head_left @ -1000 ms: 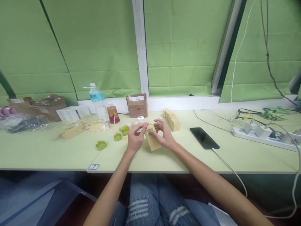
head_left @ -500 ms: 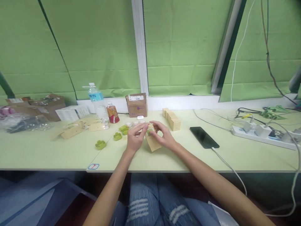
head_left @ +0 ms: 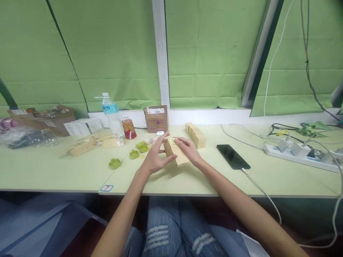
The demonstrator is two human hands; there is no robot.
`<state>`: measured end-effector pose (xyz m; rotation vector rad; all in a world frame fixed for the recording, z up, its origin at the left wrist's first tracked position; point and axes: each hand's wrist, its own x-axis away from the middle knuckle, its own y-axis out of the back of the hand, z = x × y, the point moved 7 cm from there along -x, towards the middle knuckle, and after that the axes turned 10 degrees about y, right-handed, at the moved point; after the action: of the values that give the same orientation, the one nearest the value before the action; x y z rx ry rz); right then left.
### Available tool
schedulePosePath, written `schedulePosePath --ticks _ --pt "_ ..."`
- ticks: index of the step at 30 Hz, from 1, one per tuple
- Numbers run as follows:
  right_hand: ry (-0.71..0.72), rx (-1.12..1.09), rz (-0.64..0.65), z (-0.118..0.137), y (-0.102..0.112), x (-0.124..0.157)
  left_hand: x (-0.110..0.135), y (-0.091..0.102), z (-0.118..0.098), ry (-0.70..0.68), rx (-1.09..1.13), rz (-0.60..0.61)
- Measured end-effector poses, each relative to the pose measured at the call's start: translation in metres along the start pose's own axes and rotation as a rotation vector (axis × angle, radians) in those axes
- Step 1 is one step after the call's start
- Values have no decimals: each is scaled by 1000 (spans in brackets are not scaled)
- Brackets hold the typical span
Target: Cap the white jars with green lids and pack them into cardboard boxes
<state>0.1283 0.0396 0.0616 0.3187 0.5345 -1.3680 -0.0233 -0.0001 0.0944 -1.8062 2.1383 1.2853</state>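
Tan card is filling the space between my hands: I am holding a small box (head_left: 182, 157) tilted in front of me, seemingly just above the pale surface (head_left: 227, 184). My right hand (head_left: 189, 150) is gripping its right side, thumb lying on the upper face near a green patch (head_left: 173, 141), the remaining fingers partly hidden behind. My left hand (head_left: 155, 157) is spreading its fingers wide along the left side, thumb resting against the box; whether those fingers are truly pinching, I cannot tell.

By its look, I am judging it light and fairly stiff along the folds, softer across the flat faces, and dry enough not to be slipping. Too hard a squeeze would probably be denting the walls, so the long side edges are seeming the best hold, with the thumbs pressing only gently near the green patch.

Beyond my right hand, a row of small tan boxes (head_left: 200, 141) is standing near, limiting my reach that way. Green flower-shaped pieces (head_left: 115, 164) are lying to my left, some near that hand. A brown carton (head_left: 157, 122) is sitting farther back, while a black phone (head_left: 233, 157) is lying well to the right, its white cable (head_left: 260, 188) trailing over the front edge.
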Motion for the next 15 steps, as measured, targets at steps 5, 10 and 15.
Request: schedulePosePath --ticks 5,10,15 --pt "-173 -50 -16 -14 4 2 1 -10 -18 -77 -170 137" --pt "-129 52 44 -17 0 2 -7 -3 -11 -13 -67 5" --pt "369 777 -23 5 7 3 -12 16 37 323 294 -208"
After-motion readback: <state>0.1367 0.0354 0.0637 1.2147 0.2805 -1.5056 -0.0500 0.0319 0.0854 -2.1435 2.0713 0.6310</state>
